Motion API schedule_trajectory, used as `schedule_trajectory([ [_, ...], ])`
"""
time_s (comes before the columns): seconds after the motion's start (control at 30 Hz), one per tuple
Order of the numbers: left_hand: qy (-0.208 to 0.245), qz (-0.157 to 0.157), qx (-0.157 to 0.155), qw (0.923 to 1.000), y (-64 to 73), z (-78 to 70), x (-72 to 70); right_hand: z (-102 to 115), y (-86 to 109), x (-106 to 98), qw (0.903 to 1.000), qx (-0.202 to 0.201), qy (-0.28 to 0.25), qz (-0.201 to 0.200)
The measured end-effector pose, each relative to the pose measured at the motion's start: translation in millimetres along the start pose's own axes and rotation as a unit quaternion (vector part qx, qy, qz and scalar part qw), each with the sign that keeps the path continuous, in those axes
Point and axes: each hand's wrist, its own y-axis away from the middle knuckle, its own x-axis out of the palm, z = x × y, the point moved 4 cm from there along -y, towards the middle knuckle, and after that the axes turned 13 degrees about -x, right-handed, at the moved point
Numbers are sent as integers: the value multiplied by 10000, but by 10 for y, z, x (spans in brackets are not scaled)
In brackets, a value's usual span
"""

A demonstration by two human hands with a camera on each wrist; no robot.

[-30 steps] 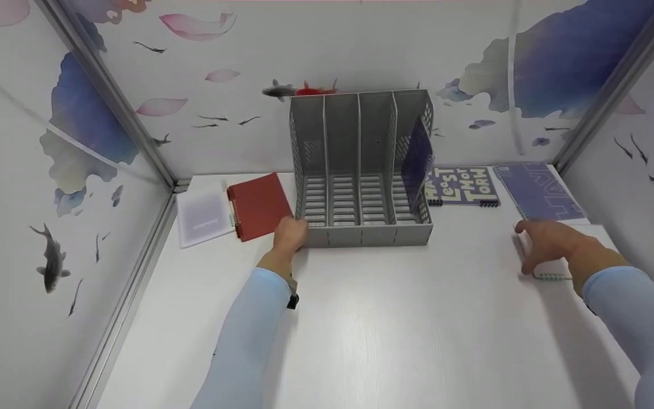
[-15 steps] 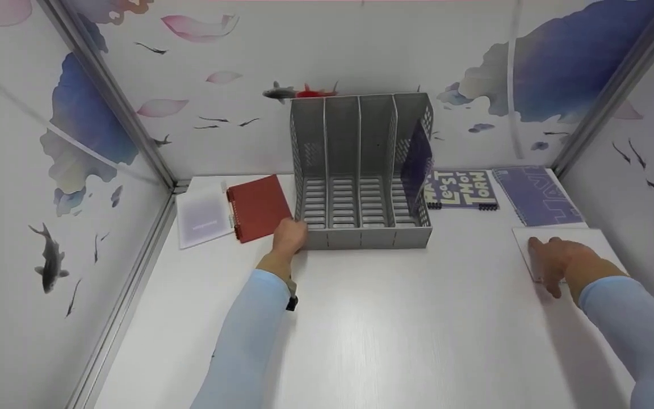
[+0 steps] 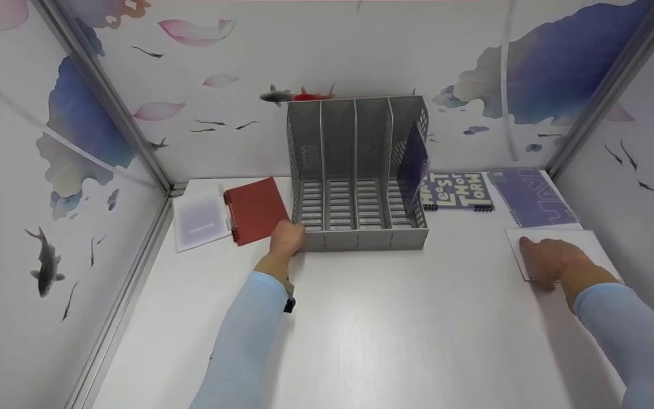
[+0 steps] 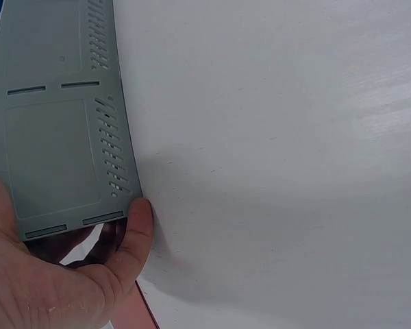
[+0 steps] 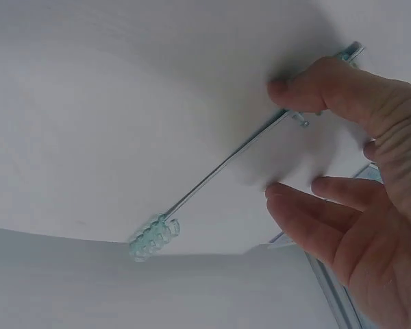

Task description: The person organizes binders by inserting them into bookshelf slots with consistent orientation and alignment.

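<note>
Head view: nearest, the white table (image 3: 361,341), with blue sleeves (image 3: 242,329) stretched across. Farther in, on the right, rests the right hand (image 3: 557,261) at the white notebook (image 3: 590,242), thumb (image 5: 308,89) across the coil edge, fingers (image 5: 308,219) over the cover; leaves a wide gap between them, with green coils (image 5: 154,238) in sight from the right wrist. Cannot tell fingertip touch from hover. Slightly farther, grips the near left corner of the grey rack (image 3: 361,241) with the left hand (image 3: 287,238), fingers curled round it. In the rightmost of four compartments, a dark purple notebook (image 3: 412,162) on edge. Left of the rack, a red notebook (image 3: 256,210) just beside it, then a pale notebook (image 3: 202,221), both flat. To the right, a lettered notebook (image 3: 458,190), partly hidden by the rack, and a purple notebook (image 3: 534,196) just beyond the white one. Farthest, the wall (image 3: 361,51) with painted fish and petals.
</note>
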Motion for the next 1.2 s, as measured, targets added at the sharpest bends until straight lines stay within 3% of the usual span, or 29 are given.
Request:
schedule_trajectory([
  [0.17, -45, -87, 85, 9999, -114, 33, 32, -115, -108, 80, 9998, -82, 89, -129],
  [0.4, 24, -62, -14, 10000, 127, -13, -8, -175, -179, 132, 9992, 47, -279, -273],
  [0.7, -35, -112, 37, 9999, 159, -8, -14, -183, -192, 140, 9983, 50, -234, -536],
  [0.87, 67, -25, -9, 10000, 146, -12, -27, -291, -169, 152, 9967, 180, -513, -604],
  [0.93, 130, 32, -37, 9999, 110, -4, -21, -352, -151, 169, 9948, 250, -722, -666],
  [1.03, 68, -6, 62, 10000, -57, 36, 8, -464, -147, 226, 9927, 300, -855, -802],
  [1.17, -104, -176, 227, 9995, -387, 129, 97, -508, -100, 233, 9902, 212, -907, -1040],
  [1.2, -112, -169, 196, 9996, -399, 131, 111, -507, -82, 223, 9898, 207, -900, -1084],
])
